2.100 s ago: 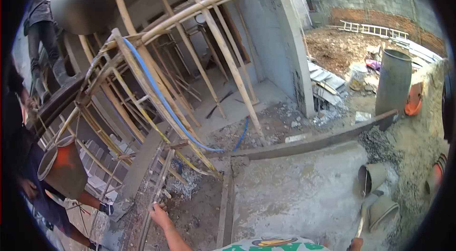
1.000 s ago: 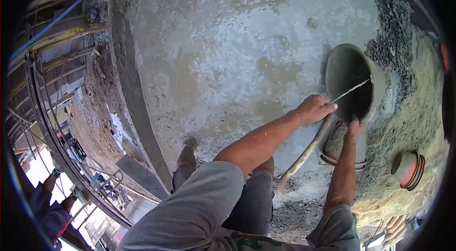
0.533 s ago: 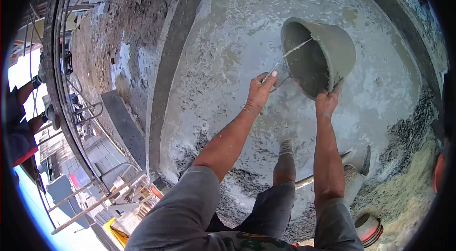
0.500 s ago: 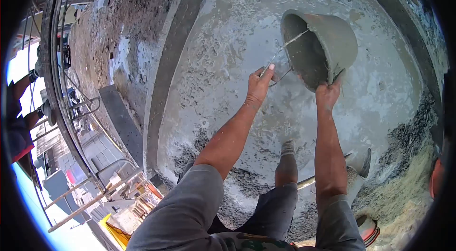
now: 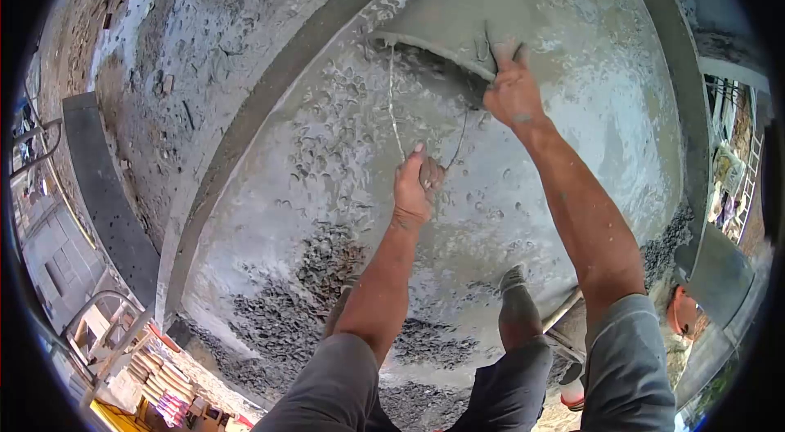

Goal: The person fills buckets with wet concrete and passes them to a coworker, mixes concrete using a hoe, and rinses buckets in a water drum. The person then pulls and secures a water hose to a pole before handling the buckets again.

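Note:
A grey, cement-coated bucket (image 5: 470, 11) is tipped over the wet slab (image 5: 327, 146), its mouth facing down toward me. My left hand (image 5: 415, 183) is closed round the bucket's thin handle, which runs up to both sides of the rim. At the rim's right end, my right hand (image 5: 513, 93) grips the bucket's edge and side. The inside of the bucket is mostly hidden. Gravel (image 5: 327, 256) lies on the slab in front of my feet.
A concrete curb (image 5: 270, 89) borders the slab at the left, with a dark board (image 5: 110, 187) beyond it. Another curb (image 5: 683, 80) runs down the right. A tool's wooden handle (image 5: 564, 308) lies near my right leg, and a large grey drum (image 5: 719, 277) is at the far right.
The bucket has moved up and left in view and tipped further, its mouth turning from sideways to downward. Both hands have kept their hold. The view has shifted, bringing the right curb and drum into sight.

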Action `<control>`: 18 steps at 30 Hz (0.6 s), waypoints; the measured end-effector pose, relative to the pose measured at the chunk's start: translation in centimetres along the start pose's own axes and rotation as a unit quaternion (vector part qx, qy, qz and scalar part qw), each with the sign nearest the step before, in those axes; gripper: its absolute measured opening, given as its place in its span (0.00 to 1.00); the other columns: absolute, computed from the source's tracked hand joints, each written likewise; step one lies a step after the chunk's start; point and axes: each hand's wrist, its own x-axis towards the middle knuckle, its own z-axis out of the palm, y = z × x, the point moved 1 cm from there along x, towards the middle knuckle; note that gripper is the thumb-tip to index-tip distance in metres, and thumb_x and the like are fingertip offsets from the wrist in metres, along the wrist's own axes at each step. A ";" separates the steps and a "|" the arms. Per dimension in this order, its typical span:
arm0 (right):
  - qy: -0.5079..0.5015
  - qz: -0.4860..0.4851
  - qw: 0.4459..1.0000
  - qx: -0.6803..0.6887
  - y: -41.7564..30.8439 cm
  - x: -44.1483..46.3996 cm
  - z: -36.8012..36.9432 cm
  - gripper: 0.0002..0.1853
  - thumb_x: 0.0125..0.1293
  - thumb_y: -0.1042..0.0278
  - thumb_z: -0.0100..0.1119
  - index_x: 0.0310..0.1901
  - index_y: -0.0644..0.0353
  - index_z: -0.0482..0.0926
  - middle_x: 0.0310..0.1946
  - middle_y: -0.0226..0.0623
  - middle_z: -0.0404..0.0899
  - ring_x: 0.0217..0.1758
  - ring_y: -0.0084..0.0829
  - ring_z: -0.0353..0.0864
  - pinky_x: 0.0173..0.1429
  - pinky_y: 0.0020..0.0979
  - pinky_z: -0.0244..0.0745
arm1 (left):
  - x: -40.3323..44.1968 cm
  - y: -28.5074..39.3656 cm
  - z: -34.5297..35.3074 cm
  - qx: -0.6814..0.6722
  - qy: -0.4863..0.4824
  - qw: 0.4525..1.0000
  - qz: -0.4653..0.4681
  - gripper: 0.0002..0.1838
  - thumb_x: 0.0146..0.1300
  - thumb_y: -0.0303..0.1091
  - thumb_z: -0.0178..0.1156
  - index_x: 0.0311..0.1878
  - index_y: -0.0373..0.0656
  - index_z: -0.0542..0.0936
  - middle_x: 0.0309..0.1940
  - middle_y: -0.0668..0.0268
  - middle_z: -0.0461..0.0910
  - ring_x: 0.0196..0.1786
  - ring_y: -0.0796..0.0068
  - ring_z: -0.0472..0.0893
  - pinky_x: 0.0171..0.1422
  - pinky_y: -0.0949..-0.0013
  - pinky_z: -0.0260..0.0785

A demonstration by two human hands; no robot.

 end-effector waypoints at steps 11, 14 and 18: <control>-0.097 0.093 0.970 0.201 -16.7 -20.2 10.8 0.48 0.47 0.78 0.53 0.72 0.51 0.44 0.66 0.65 0.51 0.65 0.60 0.58 0.60 0.39 0.70 | -22.3 5.3 -11.0 0.029 0.228 0.973 -0.005 0.23 0.62 0.33 0.54 0.11 0.50 0.60 0.10 0.74 0.56 0.16 0.78 0.53 0.25 0.68 0.49; -0.104 0.040 0.979 0.170 -16.2 -23.2 18.2 0.42 0.48 0.75 0.56 0.69 0.52 0.55 0.62 0.61 0.60 0.59 0.55 0.69 0.57 0.39 0.73 | -23.8 10.2 -8.0 0.204 0.332 0.918 -0.072 0.20 0.60 0.41 0.60 0.16 0.51 0.66 0.12 0.78 0.58 0.17 0.83 0.57 0.23 0.71 0.49; -0.279 0.130 0.925 0.221 -13.7 -18.3 9.5 0.31 0.52 0.68 0.59 0.61 0.59 0.67 0.56 0.52 0.73 0.55 0.51 0.75 0.57 0.40 0.72 | -22.1 12.8 0.2 0.430 0.287 0.856 -0.032 0.24 0.59 0.48 0.61 0.39 0.31 0.76 0.28 0.61 0.77 0.32 0.69 0.76 0.37 0.68 0.65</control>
